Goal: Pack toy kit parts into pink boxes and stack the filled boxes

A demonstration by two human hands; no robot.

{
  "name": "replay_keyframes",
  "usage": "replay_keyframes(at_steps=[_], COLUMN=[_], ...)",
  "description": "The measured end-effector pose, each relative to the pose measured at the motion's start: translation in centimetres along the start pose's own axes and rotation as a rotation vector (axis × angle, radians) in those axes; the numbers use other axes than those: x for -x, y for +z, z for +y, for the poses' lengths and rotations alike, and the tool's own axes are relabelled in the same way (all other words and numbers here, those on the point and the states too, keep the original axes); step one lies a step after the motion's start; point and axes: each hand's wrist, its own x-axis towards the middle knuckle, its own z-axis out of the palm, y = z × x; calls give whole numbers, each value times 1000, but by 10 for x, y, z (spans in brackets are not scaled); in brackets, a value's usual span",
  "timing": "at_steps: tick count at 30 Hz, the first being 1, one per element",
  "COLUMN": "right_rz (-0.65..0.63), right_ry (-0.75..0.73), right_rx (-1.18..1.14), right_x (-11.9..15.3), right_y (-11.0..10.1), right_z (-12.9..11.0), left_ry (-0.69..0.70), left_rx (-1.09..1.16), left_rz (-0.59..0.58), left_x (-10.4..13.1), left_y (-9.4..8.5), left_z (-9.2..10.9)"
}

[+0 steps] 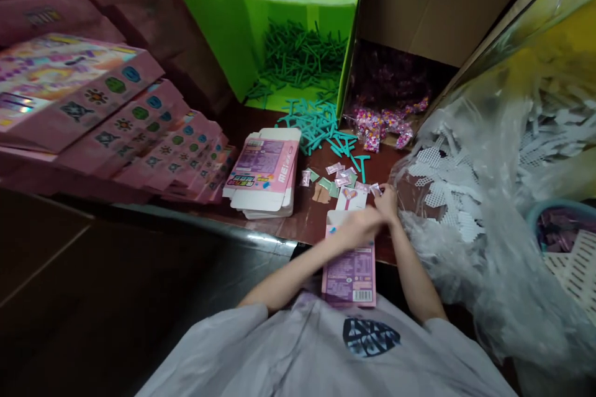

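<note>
My right hand (pixel 387 203) is at the table's front part, its fingers closed on a small pinkish-white sachet (pixel 375 189). My left hand (pixel 365 226) reaches across toward it, above a flat pink and purple carton (pixel 349 278). Motion smears the left fingers, so whether they hold anything is unclear. The carton lies at the table edge against my front, its white flap (pixel 336 218) pointing away from me. Just past it is a white card with a heart print (pixel 350 200). Several small pink and green sachets (pixel 342 178) are scattered beyond.
Flattened cartons (pixel 263 167) are stacked left of the sachets. Turquoise sticks (pixel 314 124) spill from a green box (pixel 209 25). A cardboard box (pixel 410 6) holds bags of colourful candy (pixel 377 124). Plastic bags with white mesh pieces (pixel 449 180) crowd the right; pink boxes (pixel 112 118) line the left.
</note>
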Motion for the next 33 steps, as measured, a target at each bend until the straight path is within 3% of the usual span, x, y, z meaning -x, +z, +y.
replay_keyframes(at_steps=[2, 4, 6, 8, 14, 20, 29, 33], right_rz=[32, 28, -35, -74, 70, 78, 88, 92], right_ry=[13, -3, -32, -8, 176, 176, 176, 178], right_rx=[-50, -125, -244, -374, -520, -526, -526, -523], right_x=[5, 16, 32, 47, 59, 55, 57, 57], right_y=[-6, -10, -11, -8, 5, 3, 2, 2], right_z=[-1, -3, -4, -2, 10, 8, 6, 7], left_ry=[-38, -61, -55, -47, -55, -68, -45, -72], left_rx=[-269, -434, -541, -604, -652, -671, -677, -560], left_rz=[63, -124, -266, -308, -300, -256, -179, -35], left_x=[-21, -31, -29, -23, -24, -41, -35, -29], left_y=[-50, -85, -99, -96, -74, -79, -83, -89], left_z=[-22, -47, -66, -76, -79, -75, -69, -72])
